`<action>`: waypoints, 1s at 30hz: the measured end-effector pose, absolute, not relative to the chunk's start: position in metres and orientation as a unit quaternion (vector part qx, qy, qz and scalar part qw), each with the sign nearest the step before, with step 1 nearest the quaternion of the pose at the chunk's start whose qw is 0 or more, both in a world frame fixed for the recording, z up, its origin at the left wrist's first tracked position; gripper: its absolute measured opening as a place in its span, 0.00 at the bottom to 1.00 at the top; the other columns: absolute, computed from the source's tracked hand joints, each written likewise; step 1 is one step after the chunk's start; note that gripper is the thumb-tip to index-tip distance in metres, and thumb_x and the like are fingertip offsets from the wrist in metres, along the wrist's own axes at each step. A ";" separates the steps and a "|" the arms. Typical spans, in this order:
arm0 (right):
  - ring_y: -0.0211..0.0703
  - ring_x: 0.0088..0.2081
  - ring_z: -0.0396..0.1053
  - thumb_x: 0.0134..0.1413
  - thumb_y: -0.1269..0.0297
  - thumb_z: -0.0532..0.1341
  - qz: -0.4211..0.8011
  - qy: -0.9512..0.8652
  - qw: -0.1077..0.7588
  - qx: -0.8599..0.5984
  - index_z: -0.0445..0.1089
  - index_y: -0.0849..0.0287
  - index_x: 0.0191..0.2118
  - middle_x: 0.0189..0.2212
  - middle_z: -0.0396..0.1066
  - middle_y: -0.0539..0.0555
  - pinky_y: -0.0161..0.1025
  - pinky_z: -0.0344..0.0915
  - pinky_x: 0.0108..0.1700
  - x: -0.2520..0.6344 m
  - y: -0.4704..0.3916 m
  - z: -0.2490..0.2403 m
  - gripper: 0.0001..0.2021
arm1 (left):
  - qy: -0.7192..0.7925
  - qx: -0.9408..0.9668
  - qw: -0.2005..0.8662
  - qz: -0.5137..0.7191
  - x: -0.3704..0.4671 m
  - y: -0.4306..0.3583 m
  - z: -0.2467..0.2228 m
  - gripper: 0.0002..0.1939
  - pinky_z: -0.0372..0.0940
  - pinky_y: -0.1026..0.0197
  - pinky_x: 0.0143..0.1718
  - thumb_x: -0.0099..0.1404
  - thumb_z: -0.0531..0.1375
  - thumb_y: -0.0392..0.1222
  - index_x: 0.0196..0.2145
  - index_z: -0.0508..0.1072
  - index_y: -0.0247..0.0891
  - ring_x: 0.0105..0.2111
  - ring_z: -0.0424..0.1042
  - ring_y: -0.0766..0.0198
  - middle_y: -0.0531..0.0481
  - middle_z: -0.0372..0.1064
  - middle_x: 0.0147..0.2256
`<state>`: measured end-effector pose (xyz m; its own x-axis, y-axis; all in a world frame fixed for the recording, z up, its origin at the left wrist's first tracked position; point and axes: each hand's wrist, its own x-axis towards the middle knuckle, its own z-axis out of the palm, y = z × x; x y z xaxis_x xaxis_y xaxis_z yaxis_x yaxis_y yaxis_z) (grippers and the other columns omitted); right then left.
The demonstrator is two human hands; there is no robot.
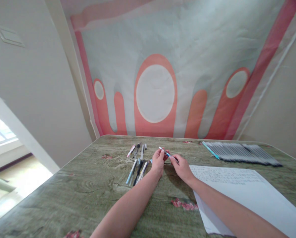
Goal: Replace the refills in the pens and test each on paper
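Observation:
A slim pen [167, 154] with white and blue parts slants above the table, held between both hands. My left hand [159, 162] is closed around its upper left part, and the pale tip shows past the thumb. My right hand [181, 167] pinches its lower right end, where a dark bit shows by the fingers. Whether the pen is in one piece is too small to tell. Just left of my left hand lies a loose group of pens [130, 172], with light blue, black and white barrels. Beyond them lie more pens [131, 150] and a small cap-like piece.
Written sheets of paper [247, 198] lie under and beside my right forearm. At the back right, a long row of grey pens or refills [242, 153] lies side by side, with a turquoise one at its left end. The wood-patterned table [93, 191] meets a printed wall covering behind.

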<state>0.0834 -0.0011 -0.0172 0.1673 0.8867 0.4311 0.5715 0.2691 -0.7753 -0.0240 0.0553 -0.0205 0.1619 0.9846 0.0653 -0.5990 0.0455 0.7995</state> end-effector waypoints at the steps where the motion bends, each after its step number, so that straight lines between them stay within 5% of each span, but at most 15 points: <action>1: 0.41 0.25 0.65 0.55 0.51 0.49 0.162 -0.627 0.487 -0.586 0.68 0.58 0.29 0.22 0.69 0.52 0.36 0.59 0.29 0.083 -0.001 -0.018 0.18 | 0.264 0.362 0.672 0.589 -0.024 0.055 -0.021 0.16 0.64 0.62 0.37 0.53 0.63 0.45 0.37 0.66 0.34 0.31 0.71 0.66 0.47 0.71 0.31; 7: 0.43 0.30 0.68 0.48 0.53 0.56 0.159 -0.617 0.512 -0.576 0.66 0.58 0.37 0.30 0.71 0.53 0.37 0.61 0.31 0.083 0.002 -0.022 0.14 | 0.272 0.355 0.671 0.591 -0.023 0.056 -0.023 0.16 0.63 0.60 0.39 0.53 0.62 0.44 0.38 0.67 0.35 0.32 0.71 0.65 0.47 0.71 0.32; 30: 0.38 0.19 0.60 0.53 0.50 0.51 0.241 -0.613 0.504 -0.559 0.67 0.58 0.25 0.13 0.62 0.47 0.34 0.56 0.23 0.086 -0.002 -0.012 0.18 | 0.218 0.353 0.711 0.567 -0.027 0.054 -0.014 0.15 0.62 0.64 0.38 0.54 0.63 0.42 0.39 0.67 0.35 0.32 0.70 0.67 0.50 0.70 0.30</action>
<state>0.0857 -0.0025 -0.0120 0.1321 0.9282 0.3479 0.4425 0.2588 -0.8586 -0.0265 0.0541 -0.0142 0.2611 0.9610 0.0905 -0.6527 0.1067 0.7501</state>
